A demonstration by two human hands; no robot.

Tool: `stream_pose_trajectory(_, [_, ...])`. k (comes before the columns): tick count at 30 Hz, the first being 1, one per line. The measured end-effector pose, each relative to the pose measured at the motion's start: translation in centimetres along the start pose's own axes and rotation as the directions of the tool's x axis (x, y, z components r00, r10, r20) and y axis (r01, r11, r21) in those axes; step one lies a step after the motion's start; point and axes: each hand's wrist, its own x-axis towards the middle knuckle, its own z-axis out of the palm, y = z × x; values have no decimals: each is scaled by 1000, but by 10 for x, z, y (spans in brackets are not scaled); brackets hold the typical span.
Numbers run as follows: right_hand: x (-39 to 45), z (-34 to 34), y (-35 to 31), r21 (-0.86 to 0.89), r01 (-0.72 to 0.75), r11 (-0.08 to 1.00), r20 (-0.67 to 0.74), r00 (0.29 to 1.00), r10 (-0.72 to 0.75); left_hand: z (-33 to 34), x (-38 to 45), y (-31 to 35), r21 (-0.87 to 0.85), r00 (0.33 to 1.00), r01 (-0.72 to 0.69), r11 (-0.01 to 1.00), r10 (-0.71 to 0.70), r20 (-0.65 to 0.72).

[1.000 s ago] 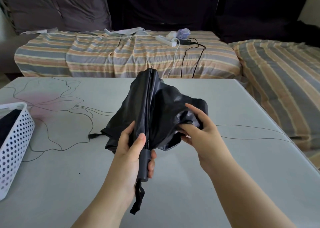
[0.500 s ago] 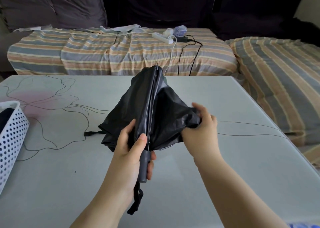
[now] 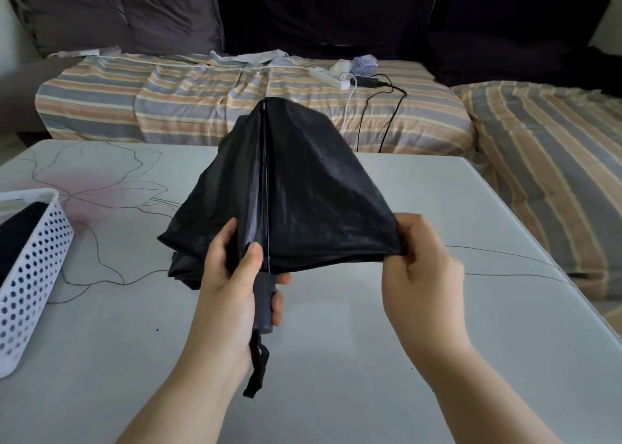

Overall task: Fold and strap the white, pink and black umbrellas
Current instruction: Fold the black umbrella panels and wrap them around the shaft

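The left hand [image 3: 232, 275] is wrapped around the dark handle [image 3: 264, 304] of the black umbrella [image 3: 303, 187], thumb lying up along the rib, fingers [image 3: 277, 300] curled behind the grip; a black wrist strap [image 3: 257, 369] hangs below it. The right hand [image 3: 420, 268] pinches the lower right hem of the canopy, drawing one fabric panel taut to the right. The umbrella is held above the middle of the bench [image 3: 336, 359], tip pointing away toward the far edge, with loose folds bunched on its left side. The bench is pale grey with a thin line drawing and a pink tint near its far left corner. A white perforated basket [image 3: 30, 275] with dark contents stands at the left edge, well apart from the hands. Bare surface lies along the near and right edges. Beyond the far edge, a striped sofa cover [image 3: 168, 107] carries a white power strip [image 3: 328, 77] and cables, backed by dark cushions [image 3: 117, 9].
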Motion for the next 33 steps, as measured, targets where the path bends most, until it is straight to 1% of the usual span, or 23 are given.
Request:
stream_pose_trajectory(1, [-2, 0, -2, 6, 79, 997, -25, 997, -79, 0, -1, 0, -4, 1000, 17, 1000, -17, 9])
stream_pose_trajectory(2, [-3, 0, -3, 81, 124, 989, -55, 991, -120, 0, -2, 1, -7, 999, 32, 999, -32, 22])
stream_pose_trajectory(4, [-1, 5, -2, 422, 66, 904, -77, 996, -37, 0, -3, 0, -15, 998, 52, 999, -51, 43])
stream_pose_trajectory(6, [1, 11, 1, 697, -202, 688, 68, 974, 216, 0, -2, -1, -23, 998, 61, 998, -60, 37])
stream_pose_trajectory(7, [2, 12, 2, 731, -369, 574, 201, 921, 335, -2, 0, 0, -26, 998, 63, 998, -62, 28])
stream_pose_trajectory(8, [3, 13, 2, 695, -504, 512, 325, 857, 401, -3, 1, 0, -28, 998, 65, 998, -64, 20])
stream_pose_trajectory(9, [3, 14, 4, 610, -590, 528, 414, 806, 423, -5, 2, 1, -27, 998, 69, 997, -68, 16])
stream_pose_trajectory(10, [3, 15, 5, 526, -616, 587, 446, 787, 426, -6, 3, 1, -24, 997, 75, 997, -75, 16])
stream_pose_trajectory(13, [10, 17, 7, 401, -494, 771, 311, 865, 393, -7, 1, -2, 19, 995, 100, 995, -101, 28])
stream_pose_trajectory(15, [14, 16, 7, 339, -443, 830, 254, 893, 373, -5, -3, -4, 31, 992, 120, 992, -122, 42])
stream_pose_trajectory(16, [15, 15, 8, 358, -430, 828, 249, 899, 360, -5, -3, -5, 18, 991, 127, 992, -128, 40])
stream_pose_trajectory(18, [14, 14, 5, 496, -432, 753, 279, 901, 333, -4, -3, -6, -20, 991, 127, 992, -126, 33])
stream_pose_trajectory(21, [14, 8, -1, 738, -483, 471, 386, 875, 292, -3, -2, -4, -37, 992, 119, 992, -116, 54])
stream_pose_trajectory(22, [14, 7, 1, 758, -497, 422, 404, 866, 294, -2, -2, -3, -40, 991, 123, 992, -120, 62])
stream_pose_trajectory(23, [14, 6, 4, 725, -507, 466, 395, 861, 321, -2, -2, -3, -42, 990, 126, 991, -123, 68])
stream_pose_trajectory(24, [13, 5, 7, 620, -505, 601, 356, 863, 357, -2, -1, -3, -42, 990, 126, 991, -123, 71])
stream_pose_trajectory(25, [12, 4, 10, 450, -471, 759, 286, 881, 377, -3, -1, -3, -40, 991, 122, 992, -119, 68])
stream_pose_trajectory(26, [10, 4, 12, 291, -419, 860, 223, 904, 365, -3, 0, -3, -34, 992, 115, 993, -113, 59])
stream_pose_trajectory(27, [9, 4, 12, 237, -366, 900, 189, 926, 327, -4, 0, -2, -23, 993, 106, 994, -105, 50])
stream_pose_trajectory(28, [8, 4, 11, 276, -329, 903, 177, 941, 289, -4, 0, -2, -7, 995, 93, 996, -93, 41])
stream_pose_trajectory(29, [8, 5, 9, 359, -313, 879, 185, 947, 262, -4, -1, -2, 12, 996, 77, 997, -77, 34])
stream_pose_trajectory(31, [8, 7, 11, 571, -360, 738, 264, 932, 249, -4, -2, -2, 43, 999, 38, 998, -40, 24])
stream_pose_trajectory(33, [5, 10, 16, 681, -506, 529, 478, 855, 203, -6, -2, -2, 57, 1000, 24, 998, -25, 14])
